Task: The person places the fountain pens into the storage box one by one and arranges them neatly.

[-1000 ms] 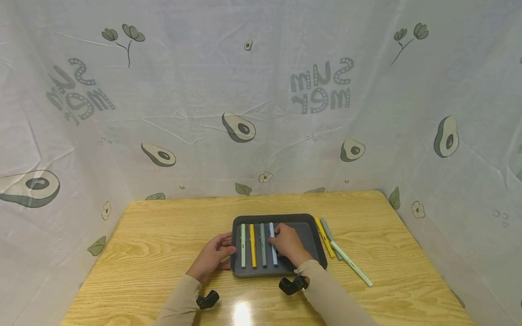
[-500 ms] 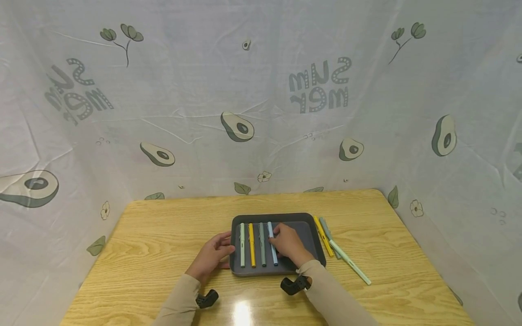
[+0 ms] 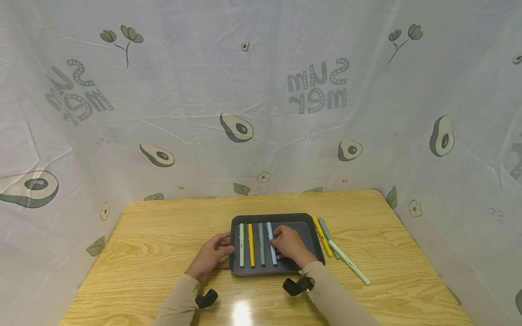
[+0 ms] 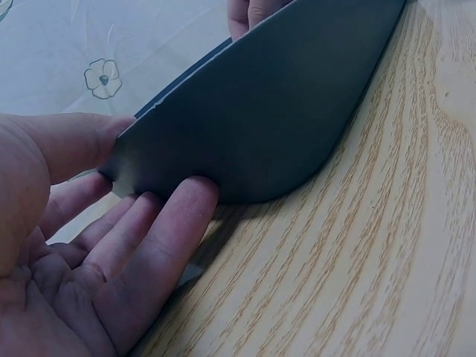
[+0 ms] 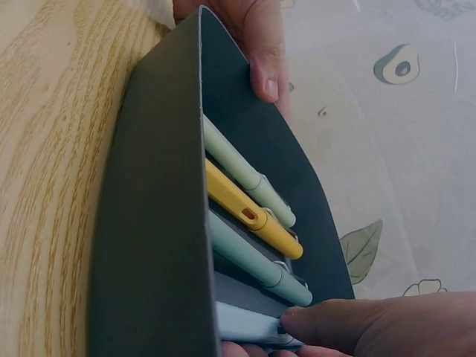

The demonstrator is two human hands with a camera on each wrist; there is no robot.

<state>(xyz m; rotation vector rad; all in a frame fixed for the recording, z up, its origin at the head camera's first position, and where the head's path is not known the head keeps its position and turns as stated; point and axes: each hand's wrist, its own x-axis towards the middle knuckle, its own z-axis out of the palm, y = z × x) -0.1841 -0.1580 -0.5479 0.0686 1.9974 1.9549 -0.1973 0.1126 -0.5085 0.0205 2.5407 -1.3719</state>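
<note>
At lower centre of the frame, the right hand [image 3: 291, 244] pinched the light-blue capped pen [image 3: 270, 232] inside the charcoal tray [image 3: 302, 229] while the left hand [image 3: 210, 256] pinched the tray's left wall [image 4: 268, 119]; a skewed release could have rolled that pen against the grey-green pen [image 3: 262, 244].

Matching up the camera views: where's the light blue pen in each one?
Head: light blue pen below centre, fourth from left in the dark tray, pinched by the right hand.
Left wrist: not visible; the outside of the dark tray takes up much of the picture.
Right wrist: light blue pen at the bottom, near the middle.
Shared landmark: dark tray.
</note>
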